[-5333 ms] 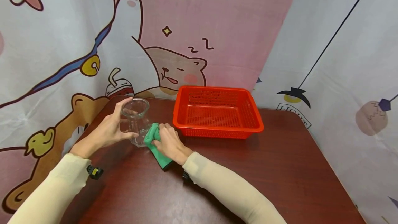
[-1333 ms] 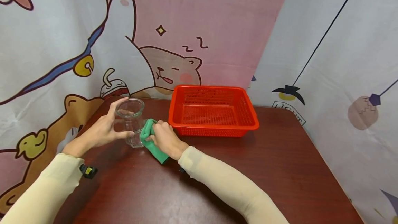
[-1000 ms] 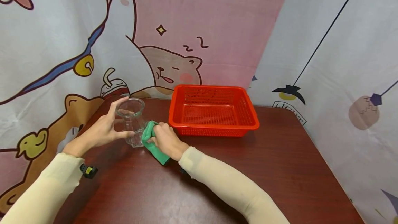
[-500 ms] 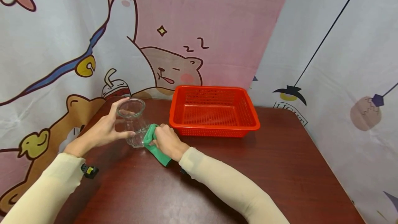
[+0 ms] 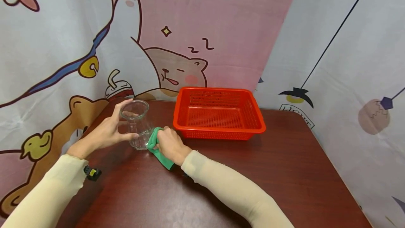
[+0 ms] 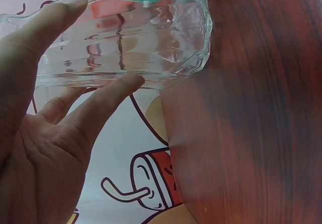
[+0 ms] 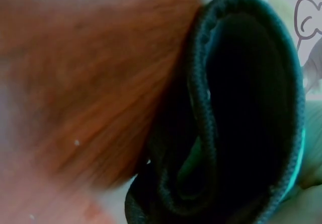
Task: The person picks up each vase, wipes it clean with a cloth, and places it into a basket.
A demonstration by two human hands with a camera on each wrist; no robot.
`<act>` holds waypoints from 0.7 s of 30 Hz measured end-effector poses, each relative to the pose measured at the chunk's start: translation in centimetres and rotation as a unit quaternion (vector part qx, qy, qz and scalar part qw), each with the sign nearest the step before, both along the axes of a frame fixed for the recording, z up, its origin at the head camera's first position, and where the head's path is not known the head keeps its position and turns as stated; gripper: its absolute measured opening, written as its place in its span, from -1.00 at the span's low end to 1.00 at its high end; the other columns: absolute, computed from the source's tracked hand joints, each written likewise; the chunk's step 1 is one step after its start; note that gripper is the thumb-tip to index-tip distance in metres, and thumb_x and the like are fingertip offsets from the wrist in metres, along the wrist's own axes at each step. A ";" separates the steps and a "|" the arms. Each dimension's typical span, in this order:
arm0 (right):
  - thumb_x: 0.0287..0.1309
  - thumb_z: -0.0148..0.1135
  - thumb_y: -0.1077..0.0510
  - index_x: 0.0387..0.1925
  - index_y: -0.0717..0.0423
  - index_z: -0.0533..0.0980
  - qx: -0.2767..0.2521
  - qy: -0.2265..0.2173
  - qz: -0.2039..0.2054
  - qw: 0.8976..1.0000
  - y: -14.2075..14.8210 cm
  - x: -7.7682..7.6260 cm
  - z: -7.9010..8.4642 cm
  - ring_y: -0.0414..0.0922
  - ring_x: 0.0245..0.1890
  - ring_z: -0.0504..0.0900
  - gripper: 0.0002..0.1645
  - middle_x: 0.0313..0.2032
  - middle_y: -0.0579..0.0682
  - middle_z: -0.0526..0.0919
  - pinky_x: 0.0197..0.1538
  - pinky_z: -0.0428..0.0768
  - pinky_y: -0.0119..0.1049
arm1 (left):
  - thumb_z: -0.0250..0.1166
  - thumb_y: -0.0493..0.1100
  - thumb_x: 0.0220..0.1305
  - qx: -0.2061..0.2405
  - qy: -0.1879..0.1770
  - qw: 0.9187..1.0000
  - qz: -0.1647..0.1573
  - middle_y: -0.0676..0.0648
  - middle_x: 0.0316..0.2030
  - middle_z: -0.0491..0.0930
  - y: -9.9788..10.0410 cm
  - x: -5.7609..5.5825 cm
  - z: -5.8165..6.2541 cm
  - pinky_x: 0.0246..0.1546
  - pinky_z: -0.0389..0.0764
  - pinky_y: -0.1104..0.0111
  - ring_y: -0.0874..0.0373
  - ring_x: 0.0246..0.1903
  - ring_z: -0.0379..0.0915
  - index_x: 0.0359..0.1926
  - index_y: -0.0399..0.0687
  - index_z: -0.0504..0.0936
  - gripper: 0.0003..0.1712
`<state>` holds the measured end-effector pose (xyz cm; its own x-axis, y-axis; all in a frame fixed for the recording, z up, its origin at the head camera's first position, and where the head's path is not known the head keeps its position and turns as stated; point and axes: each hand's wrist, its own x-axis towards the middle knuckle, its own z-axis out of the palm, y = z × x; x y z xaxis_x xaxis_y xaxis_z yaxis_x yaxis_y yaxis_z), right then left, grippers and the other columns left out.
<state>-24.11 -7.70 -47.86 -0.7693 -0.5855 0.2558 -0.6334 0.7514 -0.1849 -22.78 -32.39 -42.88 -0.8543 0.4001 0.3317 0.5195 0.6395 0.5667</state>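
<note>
A clear glass vase (image 5: 139, 129) with a flared rim and faceted sides stands on the left part of the table. My left hand (image 5: 109, 133) grips it from the left, thumb on the near side and fingers reaching round behind the neck. In the left wrist view, thumb and fingers lie along the glass (image 6: 151, 43). My right hand (image 5: 171, 143) holds a bunched green cloth (image 5: 154, 139) against the lower right side of the vase. One end of the cloth hangs toward the table. Dark folds of the cloth (image 7: 246, 108) fill much of the right wrist view.
A red plastic basket (image 5: 218, 133) with perforated walls stands behind and right of my right hand. The dark brown table (image 5: 253, 171) extends to the right and front. Cartoon-printed sheets (image 5: 227, 27) hang around its back and sides.
Over the last seconds the right hand has shifted the cloth slightly up and down along the vase's side. The left hand keeps its grip, and the view has shifted a little.
</note>
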 end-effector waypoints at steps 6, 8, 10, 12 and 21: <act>0.05 0.46 -0.01 -0.69 -0.17 0.51 -0.009 0.001 0.008 1.000 0.1 -0.1 -0.4 -0.16 -0.45 0.43 -0.67 -0.57 -0.12 0.40 -0.50 0.45 -0.39 | 0.60 -0.02 -0.11 0.001 -0.004 1.000 0.004 0.07 0.09 0.47 0.0 0.1 0.1 -0.10 0.57 0.00 0.00 -0.04 0.59 0.51 0.33 -0.24 0.38; 0.06 0.45 0.00 -0.65 -0.16 0.55 -0.015 0.000 0.013 1.000 0.1 -0.1 -0.3 -0.17 -0.45 0.41 -0.72 -0.58 -0.14 0.41 -0.48 0.45 -0.40 | 0.60 -0.02 -0.11 0.000 -0.004 1.000 0.004 0.07 0.09 0.47 0.1 0.1 0.1 -0.11 0.57 0.01 0.00 -0.04 0.59 0.51 0.33 -0.24 0.38; 0.05 0.46 0.01 -0.60 -0.17 0.60 -0.022 -0.003 0.017 1.000 0.2 -0.1 -0.2 -0.17 -0.44 0.40 -0.79 -0.58 -0.15 0.44 -0.45 0.46 -0.40 | 0.60 -0.03 -0.11 0.001 -0.004 1.000 0.003 0.07 0.09 0.47 0.1 0.1 0.2 -0.10 0.57 0.01 -0.01 -0.03 0.59 0.51 0.34 -0.24 0.38; 0.05 0.46 0.02 -0.55 -0.17 0.63 -0.027 -0.004 0.021 0.999 0.3 -0.1 -0.2 -0.17 -0.43 0.40 -0.84 -0.56 -0.17 0.46 -0.42 0.47 -0.40 | 0.60 -0.03 -0.11 0.001 -0.002 1.000 0.002 0.06 0.09 0.47 0.1 0.1 0.2 -0.09 0.56 0.00 -0.01 -0.03 0.59 0.51 0.33 -0.24 0.38; 0.06 0.39 0.11 -0.47 -0.01 0.50 -0.039 -0.020 0.010 0.999 0.4 0.1 -0.1 -0.16 -0.38 0.45 -0.82 -0.46 -0.13 0.43 -0.37 0.50 -0.39 | 0.60 -0.04 -0.12 0.007 0.002 1.000 -0.002 0.03 0.09 0.47 0.2 0.0 0.1 -0.09 0.55 -0.06 -0.04 -0.03 0.58 0.51 0.24 -0.22 0.38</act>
